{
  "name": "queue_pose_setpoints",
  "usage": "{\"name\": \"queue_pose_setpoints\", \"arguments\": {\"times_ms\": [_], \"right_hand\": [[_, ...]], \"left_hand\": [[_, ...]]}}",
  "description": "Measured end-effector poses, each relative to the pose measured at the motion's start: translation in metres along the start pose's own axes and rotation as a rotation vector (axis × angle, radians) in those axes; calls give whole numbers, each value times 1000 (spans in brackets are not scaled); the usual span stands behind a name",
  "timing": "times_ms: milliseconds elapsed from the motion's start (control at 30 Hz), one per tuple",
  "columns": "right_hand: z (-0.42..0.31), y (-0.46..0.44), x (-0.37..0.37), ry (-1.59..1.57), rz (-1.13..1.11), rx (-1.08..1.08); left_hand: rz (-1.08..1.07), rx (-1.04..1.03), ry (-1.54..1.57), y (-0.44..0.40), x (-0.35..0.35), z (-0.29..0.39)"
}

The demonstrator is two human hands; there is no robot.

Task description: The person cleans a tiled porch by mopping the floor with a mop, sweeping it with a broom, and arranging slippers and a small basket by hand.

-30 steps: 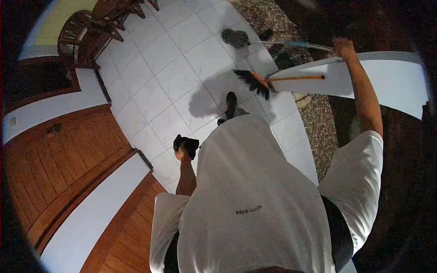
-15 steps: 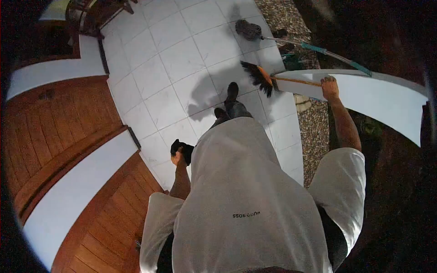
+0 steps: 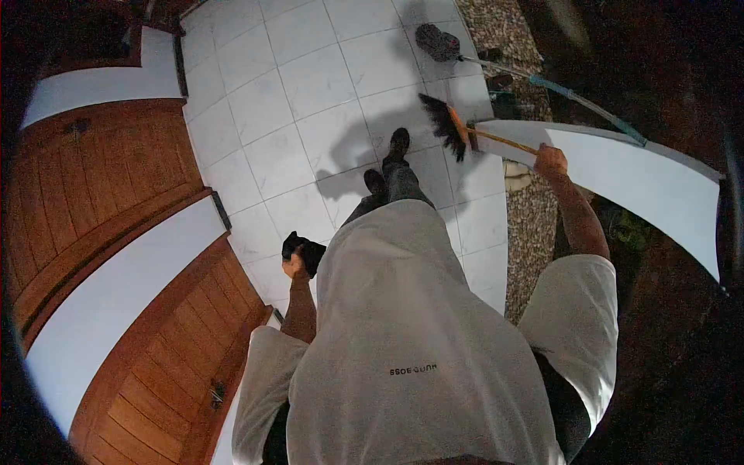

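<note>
My right hand point(image 3: 551, 160) is closed round the orange handle of a broom point(image 3: 504, 140). The broom's dark bristles and orange head hang just above or against the white tiled floor point(image 3: 310, 85); I cannot tell which. Down at my left side, my left hand point(image 3: 294, 266) grips a bunched black cloth point(image 3: 307, 253). Part of that cloth is hidden by my fingers. My two dark shoes point(image 3: 399, 143) are on the tiles, between the cloth and the broom.
A mop point(image 3: 438, 43) with a grey head rests on the tiles, its teal handle leaning on a low white wall point(image 3: 635, 178). Pebbled ground point(image 3: 531, 232) borders the floor at the right. Wooden doors point(image 3: 101, 163) line the left side.
My view has shifted slightly, with the doors and tiles sliding in the frame. My right hand has come a little lower and nearer with the broom; the black cloth stays in my left hand.
</note>
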State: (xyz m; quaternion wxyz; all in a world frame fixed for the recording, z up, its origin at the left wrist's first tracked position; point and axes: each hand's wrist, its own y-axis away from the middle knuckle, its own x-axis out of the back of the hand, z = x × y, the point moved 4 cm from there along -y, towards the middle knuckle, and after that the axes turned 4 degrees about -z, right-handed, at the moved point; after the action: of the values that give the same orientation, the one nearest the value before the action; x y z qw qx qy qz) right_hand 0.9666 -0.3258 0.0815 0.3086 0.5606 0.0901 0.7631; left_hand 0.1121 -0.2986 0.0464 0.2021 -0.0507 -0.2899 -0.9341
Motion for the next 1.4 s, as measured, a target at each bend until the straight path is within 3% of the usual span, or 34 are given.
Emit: {"name": "queue_pose_setpoints", "arguments": {"times_ms": [33, 67, 100, 133, 167, 200, 233, 300, 333, 367, 400, 433, 467, 500, 533, 600, 633, 700, 733, 800, 833, 867, 900, 933, 1000, 1033, 1100, 1133, 1200, 1233, 1300, 1333, 1400], "right_hand": [[-22, 13, 27, 53, -82, 17], [-47, 30, 69, 107, -166, 36], [-68, 50, 122, -63, -278, 12], [-63, 59, 106, -63, -288, 7], [-66, 68, 89, -3, -139, 309], [-74, 77, 77, 58, 18, 614], [-83, 79, 68, 58, 16, 616], [-107, 99, 60, 46, 117, 825], [-118, 105, 70, -535, -302, 636], [-142, 109, 77, -912, -699, 514], [-166, 114, 85, -1231, -1040, 241], [-193, 124, 134, -1350, -1137, 75], [-214, 115, 99, -1698, -1292, 67], [-238, 109, 101, -1857, -1372, 151], [-257, 104, 97, -1862, -1377, 155], [-282, 89, 86, -1866, -1402, 84], [-281, 86, 83, -1872, -1408, 88], [-276, 85, 81, -1771, -1292, 271], [-266, 83, 78, -1777, -1295, 266], [-221, 74, 61, -1699, -1160, -11], [-197, 61, 55, -1710, -1128, 40], [-171, 57, 49, -1720, -1092, 94], [-144, 55, 65, -1633, -992, -5], [-123, 61, 83, -1540, -885, -97], [-76, 44, 72, -1616, -777, 249], [-68, 39, 76, -1610, -776, 249], [-45, 23, 77, -1554, -640, -115], [-39, 10, 61, -1551, -641, -112], [-34, -17, 8, -1841, -599, -99], [-41, -20, 2, -1840, -598, -93], [-64, -19, -3, -1905, -680, -317], [-80, -9, 8, -1997, -626, -191], [-109, 31, 32, -2139, -629, -45]], "left_hand": [[136, 124, -276, 19, -16, 28], [130, 135, -283, 32, -25, 37], [-35, 53, -59, 40, -37, 46], [-55, 26, -106, 40, -39, 47], [-73, -1, -152, 40, -41, 48], [-152, 100, 49, 24, -32, 11], [-195, 39, 93, 23, -31, 1], [-248, -19, 127, 34, -36, 8], [-111, 77, -63, 38, -40, 19], [32, 169, -247, 43, -45, 27], [30, 167, -242, 42, -47, 24], [-41, -25, -236, 38, -48, 25], [-108, -215, -234, 33, -44, 21], [-12, 186, 9, 11, -25, -23], [-10, 183, 2, 23, -34, -2], [176, 192, -323, 56, -60, 66], [180, 188, -330, 54, -56, 61], [60, 76, -59, 48, -34, 36], [57, 77, -66, 44, -27, 23], [-259, -216, 281, 36, -26, 12], [-263, -205, 280, 26, -23, 5], [-119, -144, 118, 22, -15, -5], [24, -83, -44, 21, -8, -13], [19, -79, -35, 28, -15, 3], [114, 146, -233, 52, -45, 49], [143, 224, -295, 60, -52, 59], [88, 156, -137, 57, -52, 50], [70, 134, -84, 55, -51, 48], [150, 227, -148, 48, -42, 33], [153, 225, -144, 46, -41, 28], [147, 146, -360, 42, -33, 20], [151, 148, -360, 36, -25, 5], [-170, -150, 29, 25, -28, -11]]}}
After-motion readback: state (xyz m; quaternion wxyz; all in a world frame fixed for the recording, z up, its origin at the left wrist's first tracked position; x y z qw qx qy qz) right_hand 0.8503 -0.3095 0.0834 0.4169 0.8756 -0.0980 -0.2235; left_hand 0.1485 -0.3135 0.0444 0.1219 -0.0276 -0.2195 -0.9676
